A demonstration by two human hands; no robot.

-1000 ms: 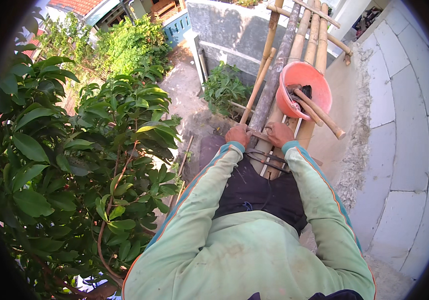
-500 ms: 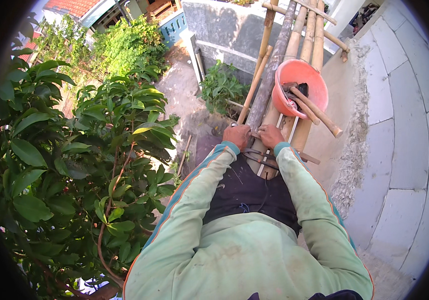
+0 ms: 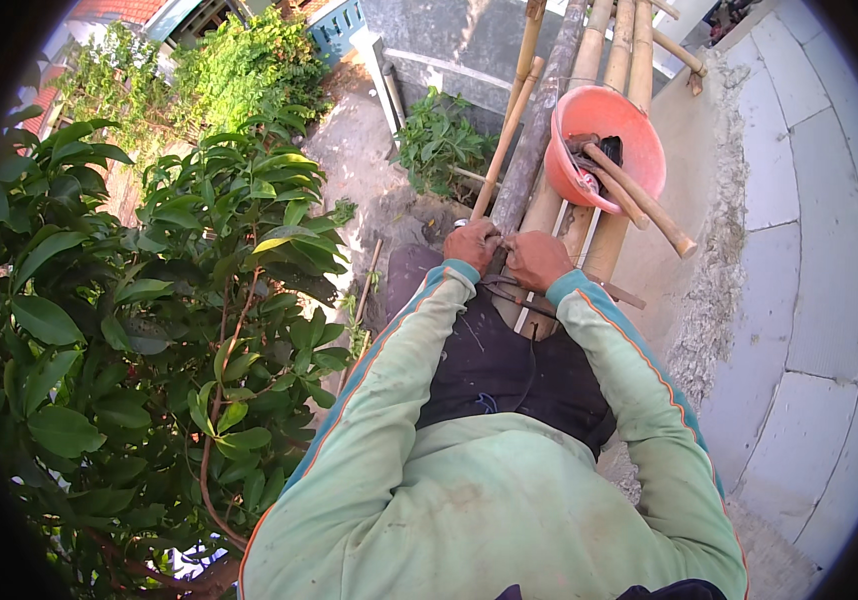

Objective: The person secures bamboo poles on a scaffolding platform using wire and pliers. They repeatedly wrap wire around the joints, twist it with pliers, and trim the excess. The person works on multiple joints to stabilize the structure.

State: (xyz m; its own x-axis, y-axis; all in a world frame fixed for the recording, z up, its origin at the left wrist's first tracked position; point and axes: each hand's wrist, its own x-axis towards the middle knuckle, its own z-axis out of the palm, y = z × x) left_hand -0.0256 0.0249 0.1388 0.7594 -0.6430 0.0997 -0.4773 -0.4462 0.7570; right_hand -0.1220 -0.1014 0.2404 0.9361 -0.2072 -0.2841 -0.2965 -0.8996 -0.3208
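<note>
My left hand (image 3: 472, 245) is closed at the dark pole (image 3: 527, 170), near the foot of a thin upright bamboo pole (image 3: 506, 140). Beside it my right hand (image 3: 537, 260) is closed too, its fingers meeting those of the left. Whatever they pinch is hidden between the fingers. Just below the hands, a dark long-handled metal tool (image 3: 519, 297) lies across the bamboo poles (image 3: 577, 228) by my lap. To the right, a pink-orange bucket (image 3: 639, 125) sits tilted on the poles, with wooden handles (image 3: 644, 200) sticking out over its rim and dark items inside.
Leafy branches (image 3: 59, 330) crowd the left side. Ground (image 3: 354, 150) lies well below the bamboo platform. On the right stands a wall of pale grey blocks (image 3: 829, 290) with a rough mortar edge (image 3: 714, 250). A grey wall (image 3: 439, 50) rises ahead.
My right hand has moved left and up against my left hand. The view has shifted slightly, so bucket and poles sit a little higher.
</note>
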